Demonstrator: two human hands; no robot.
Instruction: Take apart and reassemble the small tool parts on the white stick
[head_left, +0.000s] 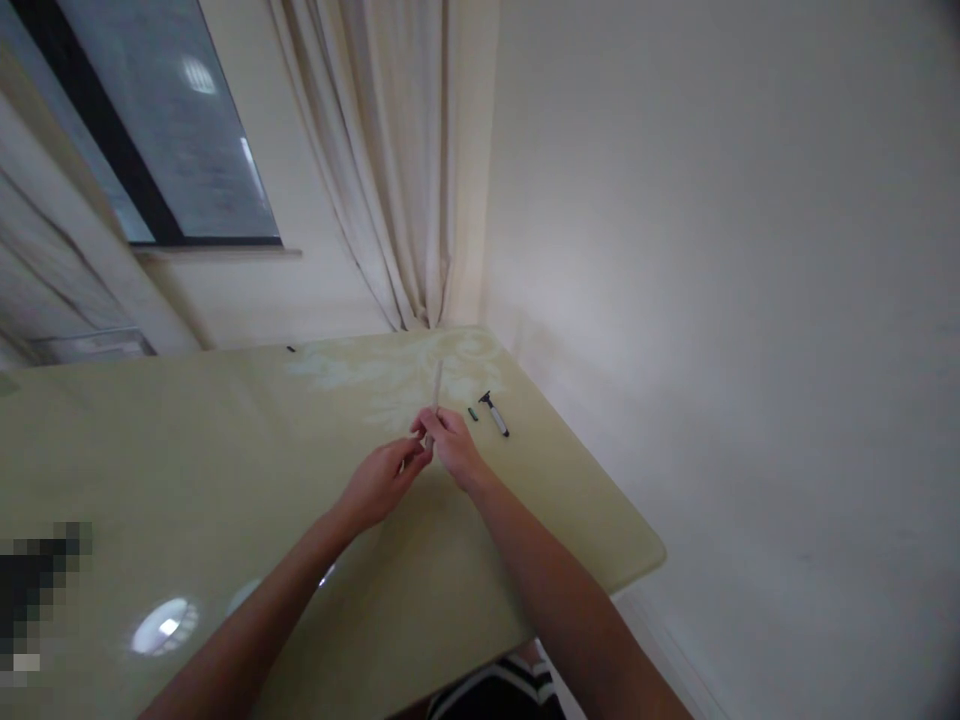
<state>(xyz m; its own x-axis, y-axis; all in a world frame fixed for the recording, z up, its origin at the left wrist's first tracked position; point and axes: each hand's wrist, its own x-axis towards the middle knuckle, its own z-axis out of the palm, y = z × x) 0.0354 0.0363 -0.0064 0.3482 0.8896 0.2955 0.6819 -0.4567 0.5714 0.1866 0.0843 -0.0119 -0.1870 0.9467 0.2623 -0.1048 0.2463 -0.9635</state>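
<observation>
Over the pale green table (pixel 247 450), my left hand (pixel 382 482) and my right hand (pixel 450 445) meet with fingers closed around a thin, pale strip (pixel 438 382). Its far end sticks out beyond my right fingers, pointing away from me. My left fingertips pinch near its lower end, which is mostly hidden between the hands. A razor (pixel 496 415) with a grey and black handle lies just right of my right hand. Between the razor and that hand is a small dark piece (pixel 472 413).
A tiny black item (pixel 291 349) lies by the table's far edge. Curtains (pixel 397 170) and a window (pixel 172 120) are behind the table, and a plain wall (pixel 712 300) runs along its right side. A blurred-out dark shape is at the left edge.
</observation>
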